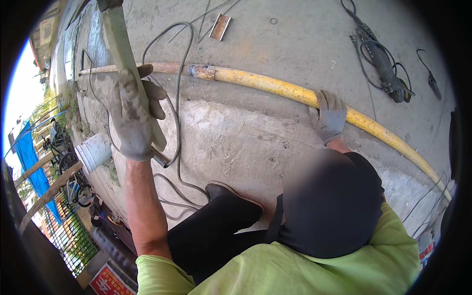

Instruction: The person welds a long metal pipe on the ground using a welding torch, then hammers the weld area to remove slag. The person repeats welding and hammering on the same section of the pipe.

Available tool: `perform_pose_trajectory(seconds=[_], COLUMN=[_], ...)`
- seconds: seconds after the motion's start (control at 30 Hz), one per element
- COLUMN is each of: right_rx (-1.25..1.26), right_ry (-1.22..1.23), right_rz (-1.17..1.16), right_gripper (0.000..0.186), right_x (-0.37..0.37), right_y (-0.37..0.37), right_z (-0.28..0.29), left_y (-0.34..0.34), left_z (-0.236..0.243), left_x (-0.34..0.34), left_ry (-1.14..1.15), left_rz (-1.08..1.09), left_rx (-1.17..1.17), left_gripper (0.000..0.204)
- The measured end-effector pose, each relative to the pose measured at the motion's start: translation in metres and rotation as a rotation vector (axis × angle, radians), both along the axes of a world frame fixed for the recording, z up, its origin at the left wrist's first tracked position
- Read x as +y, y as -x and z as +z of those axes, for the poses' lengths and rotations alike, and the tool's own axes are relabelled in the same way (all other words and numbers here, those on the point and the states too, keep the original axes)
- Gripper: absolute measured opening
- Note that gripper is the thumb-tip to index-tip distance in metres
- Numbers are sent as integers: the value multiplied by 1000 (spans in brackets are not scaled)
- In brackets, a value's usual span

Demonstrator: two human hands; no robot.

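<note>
My left hand [132,115], in a dirty grey work glove, is closed around a long pale tool handle [117,37]. It stands up at a slant, with a dark piece at its top cut off by the picture edge, so the tool's kind is unclear. My gloved right hand [330,115] grips a long yellow pipe [275,86] lying across the ground, fingers over its far side. The yellow paint is worn. A rusty, scorched joint [202,72] links it to a thinner brownish pipe [167,68] that passes behind my left hand.
A dark cable [178,113] loops beside my left hand, near my shoe [231,196]. A short steel channel [220,27] and thin rods lie beyond the pipe. At far right are a corded power tool [386,69] and a small dark clamp-like tool [433,84]. A white bucket [93,151] lies left.
</note>
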State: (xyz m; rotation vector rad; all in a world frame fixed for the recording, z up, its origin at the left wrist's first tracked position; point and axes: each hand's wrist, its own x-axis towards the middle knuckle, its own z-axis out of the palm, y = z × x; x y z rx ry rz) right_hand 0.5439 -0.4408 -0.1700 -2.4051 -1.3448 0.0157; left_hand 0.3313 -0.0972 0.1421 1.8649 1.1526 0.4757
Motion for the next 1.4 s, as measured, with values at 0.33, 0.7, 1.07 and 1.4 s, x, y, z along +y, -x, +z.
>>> perform_pose_trajectory(seconds=[0.33,0.7,1.07,1.4], right_rx=[-9,42,-11,15], right_ry=[-51,-20,8,-15], right_rz=[-21,-41,-76,-51], right_gripper=[67,68,69,65], right_x=[23,11,10,15], right_y=[6,7,7,9], right_z=[2,2,3,-2], left_y=[77,52,40,114], left_z=[-98,-60,-35,-152], left_x=[11,9,26,-25], left_ry=[415,-222,177,565], left_rz=[192,82,163,237], left_rx=[439,-250,107,407], left_gripper=[56,86,68,69])
